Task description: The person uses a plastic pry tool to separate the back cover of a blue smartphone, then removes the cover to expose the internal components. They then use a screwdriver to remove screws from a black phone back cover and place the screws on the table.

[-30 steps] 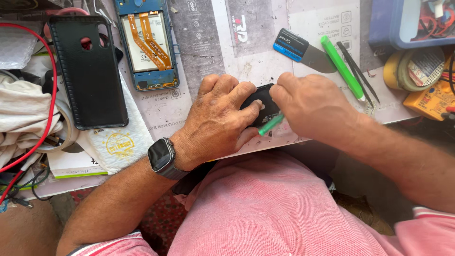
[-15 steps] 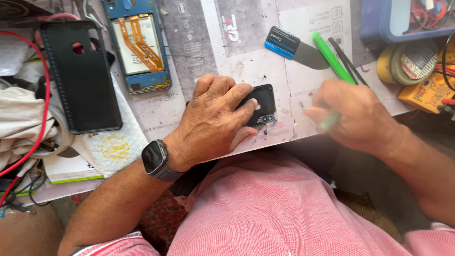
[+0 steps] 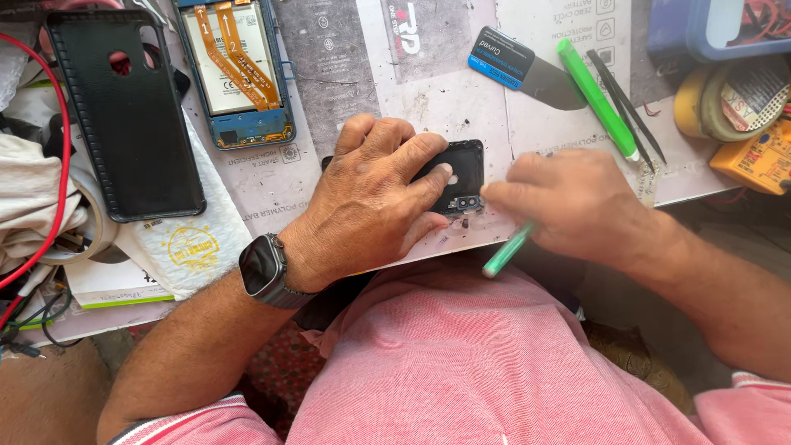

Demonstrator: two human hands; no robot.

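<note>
The right hand [image 3: 577, 206], grip closed on a green-handled tool [image 3: 507, 251], is back from the surface's near edge at the small black phone part [image 3: 457, 177], which the left hand [image 3: 371, 202] presses flat.

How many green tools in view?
2. One green tool lies on the mat beside the tweezers; another green tool is in the right hand. More may be hidden.

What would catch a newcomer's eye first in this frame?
At the centre of the work mat, the left hand presses down a small black part while the right hand, holding a green tool, touches its edge. Upper left, an opened phone shows orange ribbon cables beside a black phone case.
</note>
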